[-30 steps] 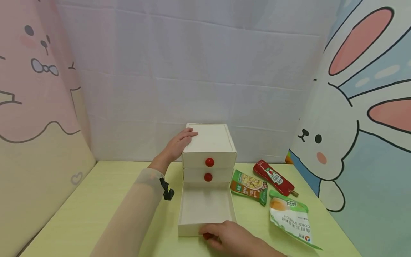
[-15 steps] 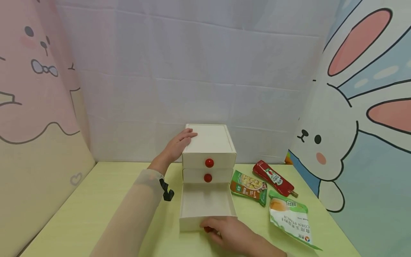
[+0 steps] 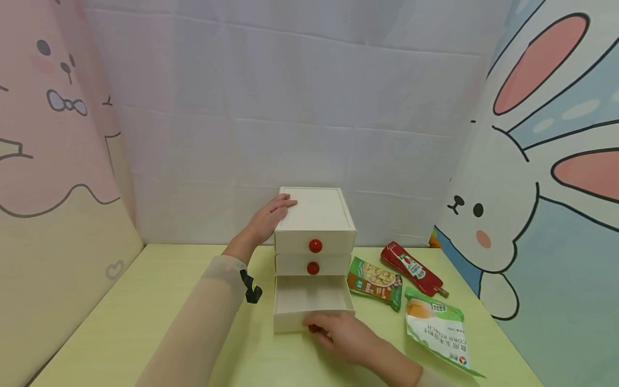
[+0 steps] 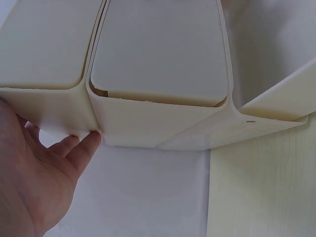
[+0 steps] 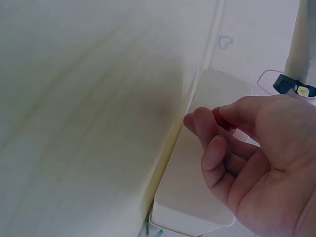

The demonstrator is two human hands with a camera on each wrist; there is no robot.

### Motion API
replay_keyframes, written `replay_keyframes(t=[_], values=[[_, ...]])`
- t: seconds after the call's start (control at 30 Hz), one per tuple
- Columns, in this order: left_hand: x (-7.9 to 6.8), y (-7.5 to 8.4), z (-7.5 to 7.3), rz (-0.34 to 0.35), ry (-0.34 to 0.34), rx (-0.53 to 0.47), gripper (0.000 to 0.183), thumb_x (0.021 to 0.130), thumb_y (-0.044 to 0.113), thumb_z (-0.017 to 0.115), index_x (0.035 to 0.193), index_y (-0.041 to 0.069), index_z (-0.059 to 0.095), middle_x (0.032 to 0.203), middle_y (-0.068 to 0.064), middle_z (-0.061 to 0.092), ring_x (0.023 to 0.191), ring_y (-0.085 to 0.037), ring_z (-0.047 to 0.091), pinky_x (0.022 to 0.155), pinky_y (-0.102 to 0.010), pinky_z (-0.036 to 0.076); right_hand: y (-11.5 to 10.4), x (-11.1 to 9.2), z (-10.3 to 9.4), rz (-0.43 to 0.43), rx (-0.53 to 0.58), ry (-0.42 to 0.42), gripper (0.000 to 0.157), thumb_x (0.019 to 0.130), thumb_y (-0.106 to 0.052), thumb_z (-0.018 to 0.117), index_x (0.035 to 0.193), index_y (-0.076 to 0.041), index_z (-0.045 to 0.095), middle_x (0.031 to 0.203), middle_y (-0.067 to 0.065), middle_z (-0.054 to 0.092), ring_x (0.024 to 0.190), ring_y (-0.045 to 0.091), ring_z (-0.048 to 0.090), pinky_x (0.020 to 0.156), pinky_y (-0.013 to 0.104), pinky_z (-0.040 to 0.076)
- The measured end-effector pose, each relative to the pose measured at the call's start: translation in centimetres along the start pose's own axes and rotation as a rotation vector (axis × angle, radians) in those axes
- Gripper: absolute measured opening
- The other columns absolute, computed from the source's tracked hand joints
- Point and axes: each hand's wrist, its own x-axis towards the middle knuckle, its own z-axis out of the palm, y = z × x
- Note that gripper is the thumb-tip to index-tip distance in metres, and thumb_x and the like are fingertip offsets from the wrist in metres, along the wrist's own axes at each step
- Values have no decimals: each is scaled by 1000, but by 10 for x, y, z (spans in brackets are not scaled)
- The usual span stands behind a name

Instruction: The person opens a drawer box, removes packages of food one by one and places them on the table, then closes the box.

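A small white chest of drawers (image 3: 316, 209) stands against the back wall, with three drawers stacked one above another. Its bottom drawer (image 3: 288, 322) is pulled partway out and looks bare inside. My right hand (image 3: 345, 337) pinches that drawer's red knob (image 5: 223, 118) between thumb and fingers, which mostly cover it. The upper two drawers are closed, each with a red knob (image 3: 315, 245) in front. My left hand (image 3: 267, 217) rests on the top left edge of the chest, fingers extended; in the left wrist view its fingertips touch the chest's side.
Right of the chest lie a green and brown food packet (image 3: 377, 282), a red ketchup pouch (image 3: 411, 267) and a white and green corn starch bag (image 3: 437, 330). The pale green table (image 3: 169, 312) meets a white cloth backdrop (image 3: 300, 107) behind the chest.
The bottom drawer has slid inward toward the chest, with my right hand moving along on its knob. My left hand stays in place on the chest.
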Motion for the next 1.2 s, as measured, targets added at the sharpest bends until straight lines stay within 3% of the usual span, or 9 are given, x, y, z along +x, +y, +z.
replay_keyframes(t=[0.53, 1.2], values=[[0, -1, 1, -6, 5, 2, 52, 120, 31, 34, 165, 12, 52, 185, -5, 23, 174, -33, 10, 138, -65, 11, 13, 19, 7, 14, -16, 43, 23, 106, -6, 70, 127, -12, 76, 117, 0, 82, 102, 4, 71, 95, 30, 64], [3, -4, 0, 1, 1, 6, 53, 120, 32, 33, 165, 10, 51, 185, -6, 23, 174, -33, 10, 138, -64, 12, 28, 42, 6, 101, 10, 45, 25, 105, -5, 70, 128, -12, 76, 118, 3, 81, 99, 9, 70, 92, 33, 64]])
